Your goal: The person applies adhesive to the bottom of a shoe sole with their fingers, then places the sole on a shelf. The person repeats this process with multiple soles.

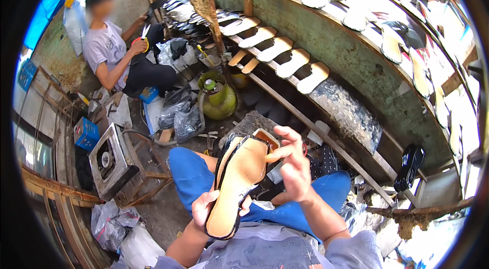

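Note:
My left hand (204, 207) grips a tan shoe sole (238, 172) by its lower part, thumb on the near side and fingertips round the other edge. The sole has a ragged black rim and tilts upward above my lap; a second layer shows along its left side. My right hand (294, 170) is beside the sole's upper right edge, fingers stretched and apart, with one fingertip at the edge. Whether that fingertip touches it I cannot tell. Just behind the sole's tip is a small open container (268, 137) with an orange-brown inside, partly covered by the sole.
Pale soles (293, 63) line the shelf ahead. A green gas cylinder (219, 98) stands beyond my knees, near a wooden post (211, 9). At left are a stove (109, 159) and a blue box (86, 134). Another person (109, 47) sits far left holding scissors (144, 37).

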A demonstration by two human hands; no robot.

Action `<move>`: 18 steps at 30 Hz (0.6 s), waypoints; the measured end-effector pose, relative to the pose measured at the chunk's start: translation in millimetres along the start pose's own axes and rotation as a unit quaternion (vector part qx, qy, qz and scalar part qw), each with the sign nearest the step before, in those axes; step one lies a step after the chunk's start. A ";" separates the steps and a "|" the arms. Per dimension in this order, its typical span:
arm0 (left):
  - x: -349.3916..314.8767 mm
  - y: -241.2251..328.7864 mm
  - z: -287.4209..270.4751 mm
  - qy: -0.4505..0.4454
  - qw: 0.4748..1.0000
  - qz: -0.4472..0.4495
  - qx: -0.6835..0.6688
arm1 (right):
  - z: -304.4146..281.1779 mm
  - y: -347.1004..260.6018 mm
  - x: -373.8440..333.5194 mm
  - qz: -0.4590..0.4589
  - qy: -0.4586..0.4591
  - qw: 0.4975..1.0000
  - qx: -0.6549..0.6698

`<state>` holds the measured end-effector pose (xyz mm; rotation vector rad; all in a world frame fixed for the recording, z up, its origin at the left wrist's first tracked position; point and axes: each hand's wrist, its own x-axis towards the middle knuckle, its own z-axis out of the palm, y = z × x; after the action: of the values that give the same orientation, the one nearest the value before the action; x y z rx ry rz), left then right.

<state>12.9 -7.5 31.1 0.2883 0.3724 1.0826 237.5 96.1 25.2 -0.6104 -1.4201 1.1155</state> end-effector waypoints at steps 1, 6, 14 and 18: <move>2.0 -0.8 3.5 0.006 1.000 -0.004 0.003 | 7.7 -9.1 -1.0 -0.006 -0.024 0.999 -0.045; 5.8 0.8 12.7 0.011 1.000 0.003 0.008 | 29.8 -15.1 -3.9 -0.114 -0.066 0.957 -0.259; 4.3 2.6 7.8 -0.008 1.000 -0.011 -0.015 | 34.4 -8.1 -6.3 -0.118 -0.017 0.899 -0.421; 5.7 3.6 8.0 -0.022 0.999 -0.026 -0.015 | 30.2 -4.0 -2.7 -0.010 0.008 0.924 -0.381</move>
<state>15.8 -1.2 38.9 0.2735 0.3224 1.0289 210.2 83.7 31.3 -1.1384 -1.8358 0.4990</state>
